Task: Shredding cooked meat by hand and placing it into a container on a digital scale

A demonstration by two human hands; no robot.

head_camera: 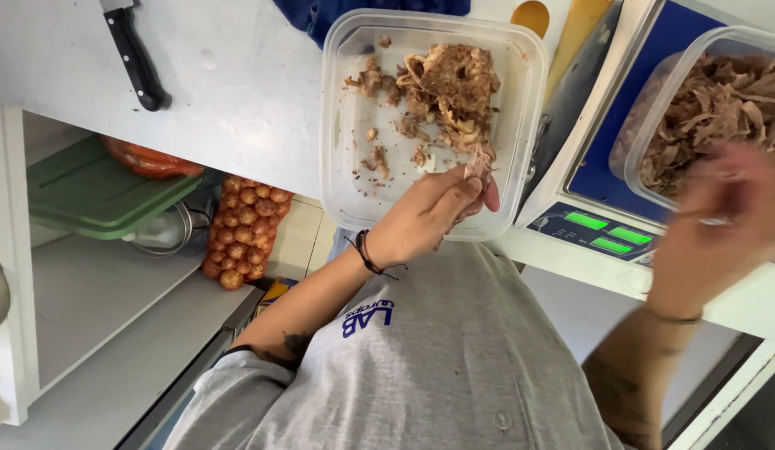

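A view from above, looking down a person's grey shirt to a white counter (237, 92). The left hand (429, 218) reaches into a clear plastic tub (341, 179) at the counter's front edge, its fingers (475, 187) pinched on a small scrap of shredded cooked meat. The rest of the meat (450, 92) sits heaped toward the far right corner of this tub, with loose crumbs across the bare floor. A second clear tub (654, 137), much fuller with shredded meat, rests on a digital scale (600, 229) to the right. The right hand (725, 221) is over that tub's near rim, blurred by motion; whether its fingers are closed or spread cannot be told.

To handle the meat cleanly, it seems best to pinch small portions from the heap's near side and lift them above the rim before crossing to the scale.

The first tub's near wall overhangs the counter edge slightly, so a downward press there could tip it. The gap between the tubs is narrow, partly taken by a yellow-handled tool (571, 37). Open counter lies to the left, where a black-handled knife (133, 54) rests well apart. Below, a shelf holds a green lid (95, 192) and a net bag of small onions (245, 229).
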